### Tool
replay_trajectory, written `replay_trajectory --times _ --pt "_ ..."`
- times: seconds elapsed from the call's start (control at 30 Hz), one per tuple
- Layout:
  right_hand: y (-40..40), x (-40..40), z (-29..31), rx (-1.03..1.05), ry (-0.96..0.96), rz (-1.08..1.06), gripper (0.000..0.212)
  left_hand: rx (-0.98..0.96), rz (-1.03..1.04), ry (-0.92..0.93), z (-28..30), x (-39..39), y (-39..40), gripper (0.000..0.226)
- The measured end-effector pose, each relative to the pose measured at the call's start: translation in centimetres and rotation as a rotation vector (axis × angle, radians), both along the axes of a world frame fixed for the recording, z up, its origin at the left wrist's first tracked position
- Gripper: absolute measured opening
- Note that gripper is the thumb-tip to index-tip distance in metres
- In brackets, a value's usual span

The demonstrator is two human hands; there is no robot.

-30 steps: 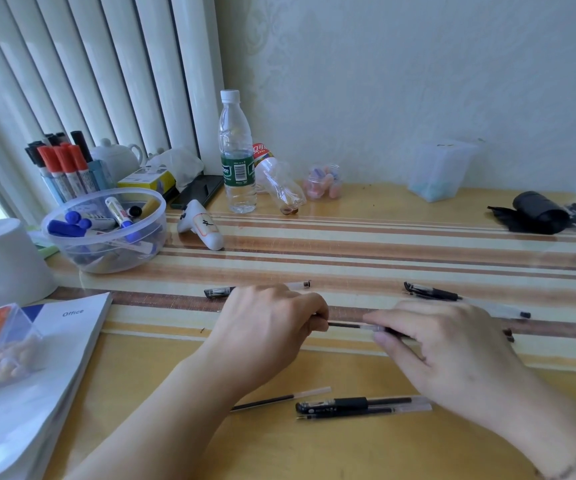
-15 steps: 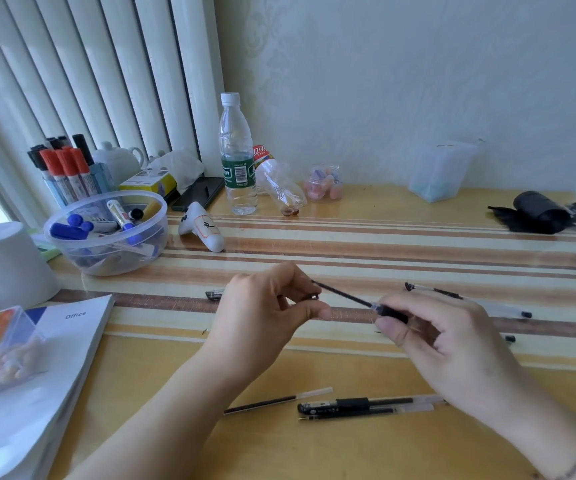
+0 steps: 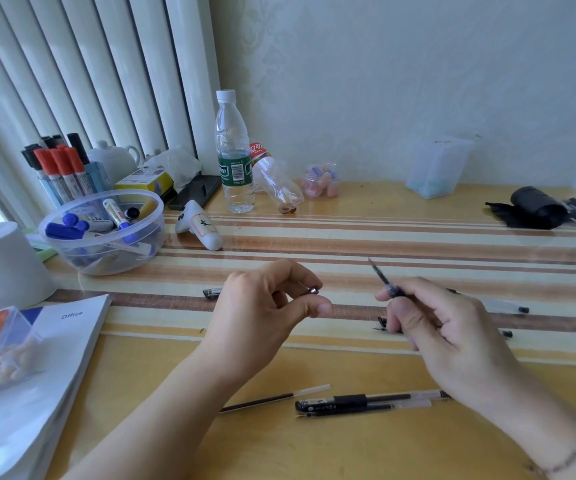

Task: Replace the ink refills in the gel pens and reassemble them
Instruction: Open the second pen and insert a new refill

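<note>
We see a yellow desk (image 3: 348, 445) with brown stripes running across it. At ten o'clock a clear plastic bowl (image 3: 102, 233) holds markers, beside a white cup (image 3: 2, 265) and an Office booklet (image 3: 37, 358). At twelve o'clock a water bottle (image 3: 233, 150) stands upright with an empty bottle (image 3: 276, 181) lying just beside it. At two o'clock sits a black roll (image 3: 536, 207).

Above the stripes, the left hand (image 3: 262, 317) pinches a small metal pen tip (image 3: 313, 291) between curled fingers. The right hand (image 3: 452, 337) grips a dark pen refill (image 3: 383, 278) pointing up toward eleven o'clock; the two are apart. At six o'clock a capped gel pen (image 3: 348, 400) lies touching one loose refill (image 3: 366, 408), and another refill (image 3: 272, 398) lies just beside. More pens lie partly hidden behind both hands.
</note>
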State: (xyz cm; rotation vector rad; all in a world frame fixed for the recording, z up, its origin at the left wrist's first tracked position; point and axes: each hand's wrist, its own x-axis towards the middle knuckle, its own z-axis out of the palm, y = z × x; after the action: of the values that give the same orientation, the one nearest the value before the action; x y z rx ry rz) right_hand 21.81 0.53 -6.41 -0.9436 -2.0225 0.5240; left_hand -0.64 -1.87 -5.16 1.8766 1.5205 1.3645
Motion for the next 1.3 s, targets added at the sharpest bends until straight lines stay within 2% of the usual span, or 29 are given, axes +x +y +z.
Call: replay_trajectory --times 0.1,0.2,0.4,0.67,0.97,1.07,1.2,1.3 --pt "0.0 0.1 -0.1 0.067 -0.174 -0.013 0.031 0.004 -0.017 0.014 0.0 0.1 -0.1 0.018" --pt "0.0 0.1 -0.2 0.072 -0.256 -0.037 0.031 0.02 -0.01 0.021 -0.2 0.0 0.0 0.019" --pt "-0.2 -0.2 -0.4 0.108 -0.272 -0.024 0.027 0.026 -0.072 0.132 -0.7 0.4 -0.1 0.027" --pt "-0.4 -0.5 -0.2 0.112 -0.297 0.009 0.032 -0.01 -0.124 0.204 -0.7 0.9 -0.5 0.021" --pt "-0.5 -0.4 0.1 0.106 -0.3 -0.013 0.031 0.028 -0.092 0.152 -0.8 0.7 -0.4 0.025" --pt "-0.7 -0.4 0.4 0.155 -0.346 -0.023 0.031 0.017 -0.115 0.224 -1.0 0.8 -0.4 0.022" --pt "-1.1 -0.7 0.8 0.249 -0.458 -0.042 0.028 0.056 -0.094 0.407 -1.3 1.1 -0.4 0.027" --pt "-1.6 -0.8 0.6 0.207 -0.46 -0.066 0.024 0.037 -0.076 0.415 -1.3 1.1 -0.4 0.026"
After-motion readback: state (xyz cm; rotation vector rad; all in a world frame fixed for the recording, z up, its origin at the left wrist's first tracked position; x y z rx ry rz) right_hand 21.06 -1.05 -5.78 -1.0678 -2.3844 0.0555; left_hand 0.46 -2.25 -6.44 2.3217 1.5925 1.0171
